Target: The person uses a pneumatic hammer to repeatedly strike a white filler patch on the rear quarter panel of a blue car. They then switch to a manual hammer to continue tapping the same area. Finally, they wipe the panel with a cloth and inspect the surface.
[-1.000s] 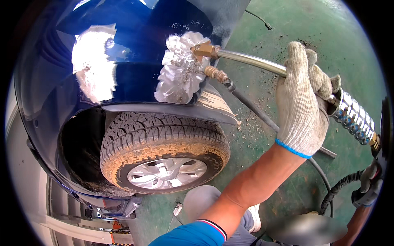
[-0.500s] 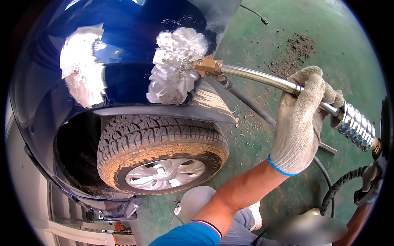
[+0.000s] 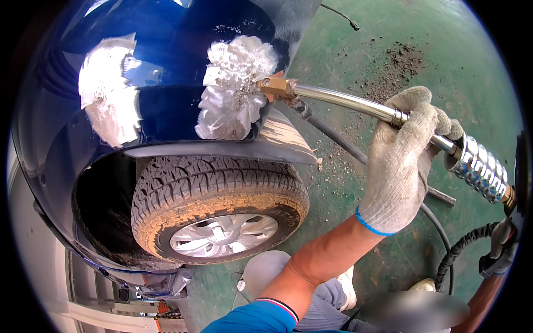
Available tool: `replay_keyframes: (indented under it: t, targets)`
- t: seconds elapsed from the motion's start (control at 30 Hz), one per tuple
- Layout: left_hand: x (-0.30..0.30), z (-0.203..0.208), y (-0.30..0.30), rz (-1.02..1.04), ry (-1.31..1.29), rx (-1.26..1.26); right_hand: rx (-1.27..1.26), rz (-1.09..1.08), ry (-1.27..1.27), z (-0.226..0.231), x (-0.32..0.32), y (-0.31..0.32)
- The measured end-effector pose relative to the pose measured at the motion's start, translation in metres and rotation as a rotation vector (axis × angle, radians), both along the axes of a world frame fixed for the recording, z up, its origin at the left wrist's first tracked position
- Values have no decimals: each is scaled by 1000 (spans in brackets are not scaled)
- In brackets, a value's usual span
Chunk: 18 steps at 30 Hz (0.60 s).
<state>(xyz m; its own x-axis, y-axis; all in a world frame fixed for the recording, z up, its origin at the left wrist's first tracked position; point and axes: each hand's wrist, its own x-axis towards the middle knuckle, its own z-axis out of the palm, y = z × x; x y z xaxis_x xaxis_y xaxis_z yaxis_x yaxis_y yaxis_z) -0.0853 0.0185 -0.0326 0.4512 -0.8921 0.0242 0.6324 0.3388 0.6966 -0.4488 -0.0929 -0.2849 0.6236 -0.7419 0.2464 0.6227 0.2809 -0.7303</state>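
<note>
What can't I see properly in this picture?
In the head view:
Palm of the left hand: hidden, facing away.
Right hand: partly lost at the dark right edge.
Right end of the metal tool: cut off there too.
Inside of the wheel well: too dark.
Shape along the bottom: blurred over.

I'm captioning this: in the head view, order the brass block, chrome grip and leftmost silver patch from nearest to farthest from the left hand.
1. Chrome grip: right of the left hand.
2. Brass block: to the hand's left.
3. Leftmost silver patch: far left.
</note>
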Motion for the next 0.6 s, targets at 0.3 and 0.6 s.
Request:
replay_keyframes:
  t: [0.3,0.6]
  targets:
    - [5,3,0,24,-29,-4,-21,-99,5,12,16,6]
    - [8,-2,0,4,-29,-26,100,86,-73,-1,5,-7]
